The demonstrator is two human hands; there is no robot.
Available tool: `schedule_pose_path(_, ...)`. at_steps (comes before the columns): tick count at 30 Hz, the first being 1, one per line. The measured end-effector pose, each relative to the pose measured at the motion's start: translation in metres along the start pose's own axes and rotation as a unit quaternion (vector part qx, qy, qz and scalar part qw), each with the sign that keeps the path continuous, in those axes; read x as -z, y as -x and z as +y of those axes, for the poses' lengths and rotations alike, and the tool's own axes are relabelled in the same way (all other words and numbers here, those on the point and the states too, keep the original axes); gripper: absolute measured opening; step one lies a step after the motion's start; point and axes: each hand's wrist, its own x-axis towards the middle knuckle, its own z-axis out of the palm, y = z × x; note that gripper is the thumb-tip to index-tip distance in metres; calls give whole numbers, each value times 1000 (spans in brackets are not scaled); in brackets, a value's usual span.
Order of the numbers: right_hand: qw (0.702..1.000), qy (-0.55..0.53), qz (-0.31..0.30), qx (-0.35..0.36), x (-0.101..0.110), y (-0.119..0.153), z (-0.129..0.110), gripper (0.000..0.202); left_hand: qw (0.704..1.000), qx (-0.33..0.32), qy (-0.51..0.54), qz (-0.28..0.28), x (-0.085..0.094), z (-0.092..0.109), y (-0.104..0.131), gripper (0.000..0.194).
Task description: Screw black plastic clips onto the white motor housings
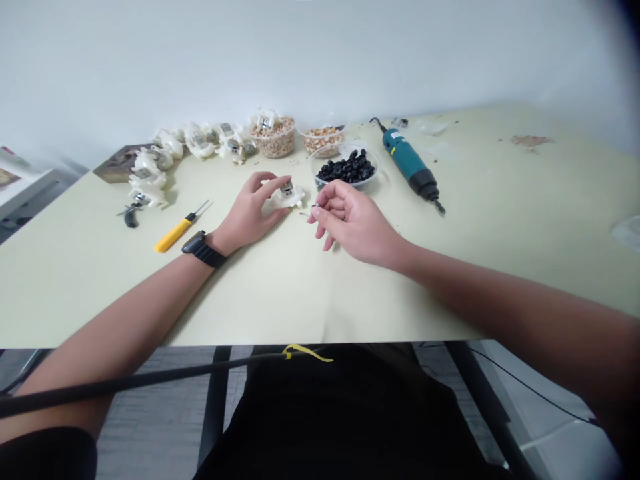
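White part (298, 197): light, stiff, I judge; grip its three-o'clock edge.
Left hand (255, 210): clasping it, thumb and fingers.
Right hand (354, 223): pinching a small metal piece (315, 207).

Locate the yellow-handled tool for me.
In the head view, the yellow-handled tool lies on the left side of the table, between the black watch and the small black-handled piece.

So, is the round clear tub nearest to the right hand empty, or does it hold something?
Not empty: small glossy black pieces are heaped inside the round clear tub, just behind the right hand.
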Motion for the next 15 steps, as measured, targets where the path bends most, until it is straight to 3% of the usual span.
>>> schedule_pose_path(8,997,-43,-6,-65,1,-4,-5,20,996,16,-83,3,3,4,3,69)
schedule_pose_path(12,994,-52,-7,-91,2,-4,-8,20,998,-2,-60,-14,2,2,1,77)
schedule_pose_path(15,994,-53,-7,-98,2,-4,-7,20,999,-2,-31,-31,2,3,0,72)
